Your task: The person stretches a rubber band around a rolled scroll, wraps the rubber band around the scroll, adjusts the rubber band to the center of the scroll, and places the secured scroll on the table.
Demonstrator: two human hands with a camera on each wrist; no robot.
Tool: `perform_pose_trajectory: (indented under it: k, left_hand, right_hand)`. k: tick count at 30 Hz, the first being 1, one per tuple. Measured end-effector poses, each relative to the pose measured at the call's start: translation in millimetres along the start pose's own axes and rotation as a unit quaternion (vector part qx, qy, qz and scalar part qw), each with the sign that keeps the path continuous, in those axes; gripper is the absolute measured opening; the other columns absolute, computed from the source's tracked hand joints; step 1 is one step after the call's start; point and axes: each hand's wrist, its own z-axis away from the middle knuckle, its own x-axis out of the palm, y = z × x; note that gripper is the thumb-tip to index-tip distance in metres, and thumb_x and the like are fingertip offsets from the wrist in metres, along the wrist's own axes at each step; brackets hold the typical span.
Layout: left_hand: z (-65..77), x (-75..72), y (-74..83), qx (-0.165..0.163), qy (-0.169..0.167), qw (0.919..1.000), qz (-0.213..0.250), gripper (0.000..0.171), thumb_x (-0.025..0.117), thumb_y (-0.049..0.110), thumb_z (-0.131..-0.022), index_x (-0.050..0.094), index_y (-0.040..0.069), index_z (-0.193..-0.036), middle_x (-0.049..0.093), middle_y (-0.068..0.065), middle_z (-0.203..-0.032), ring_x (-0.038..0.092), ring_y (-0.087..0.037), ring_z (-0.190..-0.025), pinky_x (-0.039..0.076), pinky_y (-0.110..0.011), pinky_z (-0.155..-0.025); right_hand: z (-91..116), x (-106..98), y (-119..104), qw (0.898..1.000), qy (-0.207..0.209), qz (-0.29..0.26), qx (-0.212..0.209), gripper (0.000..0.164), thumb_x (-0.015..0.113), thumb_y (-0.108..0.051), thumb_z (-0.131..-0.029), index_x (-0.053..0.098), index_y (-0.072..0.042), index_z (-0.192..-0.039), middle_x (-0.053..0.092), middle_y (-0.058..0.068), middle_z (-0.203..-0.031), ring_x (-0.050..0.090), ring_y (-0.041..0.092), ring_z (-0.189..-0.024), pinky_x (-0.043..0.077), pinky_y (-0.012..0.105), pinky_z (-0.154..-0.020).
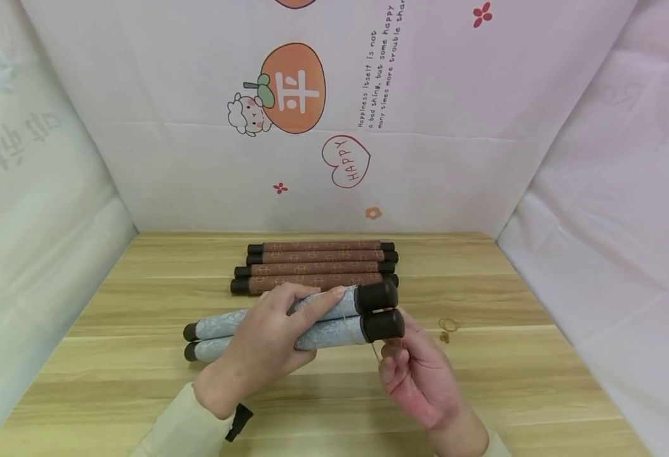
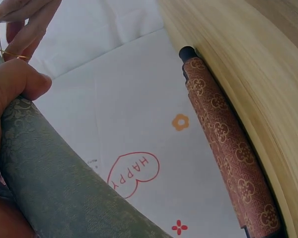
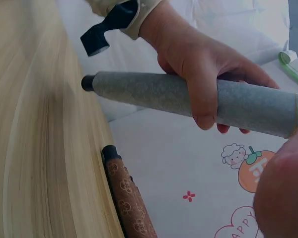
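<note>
Two light-blue patterned scrolls (image 1: 330, 334) with black end knobs lie side by side in the air above the table. My left hand (image 1: 270, 335) grips both around the middle, its thumb lying across the near blue scroll in the right wrist view. A thin rubber band (image 1: 376, 353) loops around the scrolls near their right knobs. My right hand (image 1: 423, 377) pinches the band just below those knobs and pulls it away from the scrolls. Stretched strands of the band also show between the fingers in the left wrist view.
Several brown scrolls (image 1: 323, 268) with gold patterns lie in parallel rows behind the blue pair on the wooden table (image 1: 511, 381). Loose rubber bands (image 1: 449, 325) rest to the right of my right hand. White printed cloth (image 1: 197, 127) walls the back and sides.
</note>
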Motion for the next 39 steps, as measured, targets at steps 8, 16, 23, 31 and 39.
perform_pose_trajectory:
  k: [8, 16, 23, 31, 39]
  left_hand:
    - [3.3, -2.1, -2.2, 0.009, -0.018, 0.9997, -0.013, 0.104, 0.091, 0.011, -0.065, 0.047, 0.029, -0.157, 0.065, -0.008, -0.115, 0.064, -0.022, -0.098, 0.056, -0.042, -0.077]
    - [7.0, -4.0, -3.4, 0.026, -0.045, 0.9981, -0.033, 0.109, 0.097, 0.013, -0.061, 0.047, 0.033, -0.156, 0.065, -0.008, -0.109, 0.062, -0.022, -0.089, 0.053, -0.039, -0.071]
    - [8.7, -5.0, -2.9, 0.061, -0.056, 0.9955, -0.046, 0.106, 0.096, 0.007, -0.063, 0.050, 0.033, -0.155, 0.066, -0.008, -0.112, 0.064, -0.022, -0.085, 0.056, -0.039, -0.074]
    - [10.7, -6.1, 2.6, 0.058, -0.058, 0.9931, -0.084, 0.104, 0.092, 0.003, -0.064, 0.052, 0.036, -0.154, 0.066, -0.008, -0.113, 0.067, -0.026, -0.088, 0.057, -0.042, -0.077]
    - [11.8, -3.9, 9.6, 0.075, -0.064, 0.9810, -0.168, 0.074, 0.070, 0.006, -0.091, 0.050, 0.037, -0.155, 0.067, -0.008, -0.110, 0.064, -0.028, -0.079, 0.053, -0.042, -0.070]
  right_hand:
    - [1.1, -1.9, -6.5, 0.992, 0.020, 0.125, 0.002, 0.046, 0.025, -0.024, -0.116, 0.063, -0.017, -0.141, 0.073, 0.005, -0.132, 0.077, 0.004, -0.082, 0.049, 0.042, -0.112]
    - [6.3, 3.7, -18.5, 0.958, 0.086, 0.269, 0.058, 0.047, 0.035, -0.033, -0.114, 0.038, -0.031, -0.161, 0.067, 0.001, -0.131, 0.078, 0.009, -0.083, 0.063, 0.027, -0.074]
    - [1.7, 12.5, -26.4, 0.910, 0.110, 0.384, 0.110, 0.065, 0.050, -0.023, -0.111, 0.018, -0.031, -0.168, 0.059, 0.017, -0.134, 0.078, 0.016, -0.082, 0.062, 0.027, -0.063]
    - [-10.5, 19.1, -25.3, 0.826, 0.195, 0.504, 0.161, 0.075, 0.068, -0.023, -0.100, 0.028, -0.028, -0.164, 0.053, 0.025, -0.129, 0.075, 0.030, -0.081, 0.061, 0.035, -0.061]
    - [-18.2, 13.0, -23.6, 0.792, 0.215, 0.543, 0.180, 0.078, 0.078, -0.026, -0.094, 0.036, -0.028, -0.160, 0.061, 0.024, -0.117, 0.074, 0.032, -0.080, 0.061, 0.041, -0.063]
